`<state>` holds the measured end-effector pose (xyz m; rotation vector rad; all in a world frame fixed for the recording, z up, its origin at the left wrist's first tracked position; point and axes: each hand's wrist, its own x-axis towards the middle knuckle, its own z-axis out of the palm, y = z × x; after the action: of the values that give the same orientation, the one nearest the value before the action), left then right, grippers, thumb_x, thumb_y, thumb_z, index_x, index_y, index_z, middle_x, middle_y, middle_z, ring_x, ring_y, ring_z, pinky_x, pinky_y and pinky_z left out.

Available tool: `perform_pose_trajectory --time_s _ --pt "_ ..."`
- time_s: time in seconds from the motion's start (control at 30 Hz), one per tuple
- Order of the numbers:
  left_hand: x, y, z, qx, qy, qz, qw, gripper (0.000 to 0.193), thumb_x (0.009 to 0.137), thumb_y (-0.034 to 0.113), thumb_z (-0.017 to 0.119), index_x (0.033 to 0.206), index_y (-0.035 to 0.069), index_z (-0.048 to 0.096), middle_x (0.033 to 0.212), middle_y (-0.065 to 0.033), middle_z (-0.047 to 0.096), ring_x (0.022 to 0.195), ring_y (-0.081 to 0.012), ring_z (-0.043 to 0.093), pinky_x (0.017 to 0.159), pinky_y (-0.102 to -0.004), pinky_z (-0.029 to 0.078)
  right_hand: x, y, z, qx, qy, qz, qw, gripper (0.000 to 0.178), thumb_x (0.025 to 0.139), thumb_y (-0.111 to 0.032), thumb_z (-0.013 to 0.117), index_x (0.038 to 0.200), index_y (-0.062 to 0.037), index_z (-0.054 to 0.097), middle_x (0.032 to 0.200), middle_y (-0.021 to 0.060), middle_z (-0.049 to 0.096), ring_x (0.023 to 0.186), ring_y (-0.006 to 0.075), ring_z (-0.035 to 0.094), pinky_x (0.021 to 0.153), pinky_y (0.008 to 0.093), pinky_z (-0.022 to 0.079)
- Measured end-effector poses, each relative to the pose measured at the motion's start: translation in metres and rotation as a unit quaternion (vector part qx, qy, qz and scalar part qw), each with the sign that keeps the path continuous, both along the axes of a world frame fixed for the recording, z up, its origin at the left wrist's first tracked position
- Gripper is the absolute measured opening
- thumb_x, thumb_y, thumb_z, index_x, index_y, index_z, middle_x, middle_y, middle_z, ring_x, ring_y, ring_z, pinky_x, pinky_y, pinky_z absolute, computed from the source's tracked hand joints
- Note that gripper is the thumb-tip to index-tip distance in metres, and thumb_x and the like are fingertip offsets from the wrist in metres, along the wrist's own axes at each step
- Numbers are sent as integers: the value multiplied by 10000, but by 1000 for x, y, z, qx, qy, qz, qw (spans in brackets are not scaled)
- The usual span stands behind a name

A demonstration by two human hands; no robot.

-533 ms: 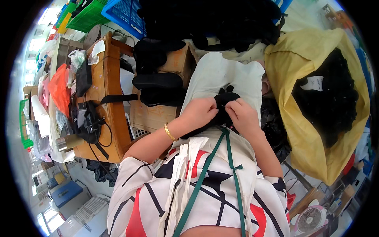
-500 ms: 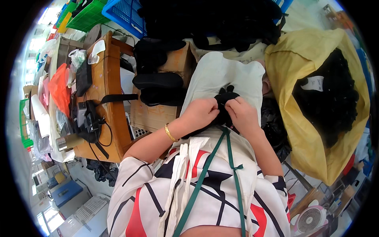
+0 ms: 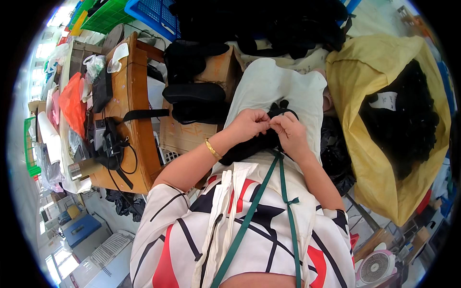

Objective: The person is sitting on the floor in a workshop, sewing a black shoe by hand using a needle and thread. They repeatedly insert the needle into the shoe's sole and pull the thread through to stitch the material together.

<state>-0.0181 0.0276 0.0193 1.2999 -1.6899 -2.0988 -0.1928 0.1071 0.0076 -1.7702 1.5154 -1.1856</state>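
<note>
Over my lap lies a white cloth (image 3: 261, 81), and on it rests a black fabric piece (image 3: 247, 148) with small black nubs at its far end. My left hand (image 3: 250, 125), below a gold bracelet, is closed in a pinch above this piece. Close against its fingertips, my right hand (image 3: 291, 133) pinches as well. Whatever lies between the fingertips is too small to make out. Both hands partly cover the black piece, so its full shape is hidden. Green straps (image 3: 252, 206) run from my front up to my lap.
Black slipper-like pieces (image 3: 194, 93) lie on a cardboard box (image 3: 187, 137) at left, beside a wooden table (image 3: 132, 86). A yellow sack (image 3: 350, 91) of black pieces stands at right. Beyond my lap is a blue crate (image 3: 153, 17) by a black heap. A fan (image 3: 376, 266) is lower right.
My hands have come together above the black piece, fingertips now nearly meeting. More of the piece shows below my left hand. The whole view has shifted slightly.
</note>
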Motion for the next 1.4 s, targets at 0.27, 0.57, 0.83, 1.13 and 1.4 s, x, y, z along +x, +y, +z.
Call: perform_pose_trajectory --time_s 0.27,0.57,0.83,1.13,1.4 --pt "4 8 0 10 13 8 1000 89 943 142 617 924 56 624 735 20 606 615 -33 510 538 -193 402 -93 36 -12 93 -627 -236 737 77 1015 -167 539 1011 -93 558 721 4 548 574 97 501 514 227 427" --pt "1 19 10 -329 -20 -58 942 65 907 115 611 891 52 618 736 -49 622 663 -168 600 578 -294 470 -154 77 -50 60 -667 -364 647 81 999 -145 552 943 -108 508 725 -16 501 594 94 446 523 238 391" --pt "-8 17 12 -599 -121 -135 780 65 815 179 707 851 134 676 739 -68 653 701 -270 642 564 -386 495 -153 67 -20 51 -645 -331 687 80 1000 -164 563 979 -97 526 709 -9 492 562 91 432 499 232 383" --pt "-26 5 0 -585 -119 -167 785 71 779 169 724 773 112 681 756 -57 629 776 -261 627 624 -383 505 -116 21 107 -22 -471 -161 867 66 1008 -105 541 994 -41 555 658 -13 456 508 66 378 449 202 317" --pt "-28 3 0 -596 -86 -143 786 68 759 138 730 773 95 679 828 -57 591 890 -245 590 696 -358 509 -189 18 162 -207 -475 -138 844 84 990 -71 547 983 12 562 680 -11 458 578 52 345 506 195 281"
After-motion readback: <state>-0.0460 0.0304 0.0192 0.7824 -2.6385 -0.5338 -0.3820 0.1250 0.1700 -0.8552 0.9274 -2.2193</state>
